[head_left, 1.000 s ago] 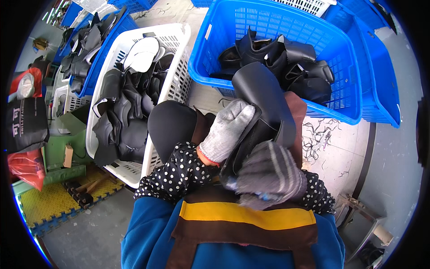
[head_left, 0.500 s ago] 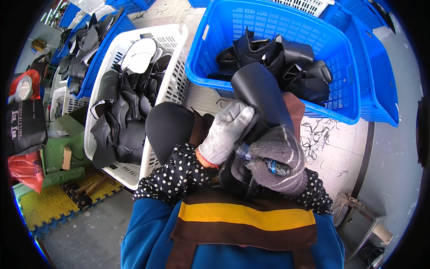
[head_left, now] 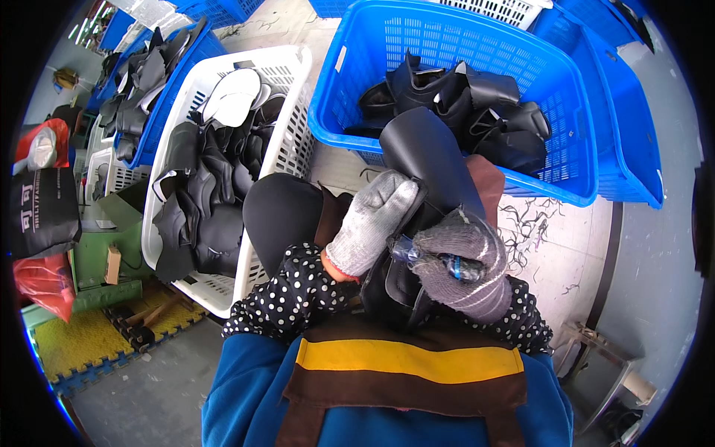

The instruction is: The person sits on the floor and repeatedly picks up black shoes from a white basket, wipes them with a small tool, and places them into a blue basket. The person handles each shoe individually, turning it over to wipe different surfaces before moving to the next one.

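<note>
Grey-knit-gloved right hand [head_left: 477,292] has turned, fingers curled round a shiny bluish object [head_left: 462,269]. White-knit-gloved left hand [head_left: 375,223] grips curved black leather [head_left: 424,149].

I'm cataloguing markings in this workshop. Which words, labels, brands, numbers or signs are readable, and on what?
Black bag, far left: white printing, two large characters beside smaller lettering; I won't copy it out.
Same bag: finer print, too small to read.
I can read nothing else.

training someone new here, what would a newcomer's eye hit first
Likely the big blue basket at upper right, with black pieces inside. Next, in the middle, the left hand gripping a curved black piece, the right hand curled close by. Then the bright white piece in the white basket at left.
</note>
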A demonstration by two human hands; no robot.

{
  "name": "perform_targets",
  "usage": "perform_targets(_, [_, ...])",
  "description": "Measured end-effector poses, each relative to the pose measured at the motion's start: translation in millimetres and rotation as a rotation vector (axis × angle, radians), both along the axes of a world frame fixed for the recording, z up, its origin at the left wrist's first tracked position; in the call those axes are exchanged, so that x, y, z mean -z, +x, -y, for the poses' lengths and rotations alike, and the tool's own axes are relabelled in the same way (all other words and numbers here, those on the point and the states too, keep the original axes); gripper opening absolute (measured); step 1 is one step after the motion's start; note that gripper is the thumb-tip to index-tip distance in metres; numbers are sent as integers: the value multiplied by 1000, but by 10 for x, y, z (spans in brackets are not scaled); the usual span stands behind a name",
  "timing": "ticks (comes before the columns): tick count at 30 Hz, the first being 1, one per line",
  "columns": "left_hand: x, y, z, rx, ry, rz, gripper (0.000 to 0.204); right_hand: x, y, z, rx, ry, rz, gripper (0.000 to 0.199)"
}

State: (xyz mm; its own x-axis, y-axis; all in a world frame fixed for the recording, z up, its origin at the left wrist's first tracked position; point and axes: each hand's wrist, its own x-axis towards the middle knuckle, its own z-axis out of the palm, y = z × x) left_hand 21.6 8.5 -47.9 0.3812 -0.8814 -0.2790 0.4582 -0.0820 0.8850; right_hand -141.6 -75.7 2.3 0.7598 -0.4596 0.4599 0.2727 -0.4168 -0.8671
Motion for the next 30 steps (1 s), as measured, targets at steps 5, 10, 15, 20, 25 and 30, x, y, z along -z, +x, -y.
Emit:
perform_targets(5, [-648,111,-119,-406,54,811,19,43,-2,80,193,43,142,25])
perform_targets(10, [-1012,-64,-323,280,-285,1578,65,106,79,201,388,9,219,33])
perform_targets(15, [-542,-24,-212,156,-278,1659,47,227,79,367,499,122,240,32])
perform_targets(20, [-311,319,-81,243,-372,1748,49,482,-142,731,619,525,461,33])
perform_targets(25, [-391,254,-9,317,-653,1843,42,689,-511,716,665,754,364,34])
perform_targets(30, [-456,189,-64,418,-532,1803,38,764,-602,641,673,834,355,28])
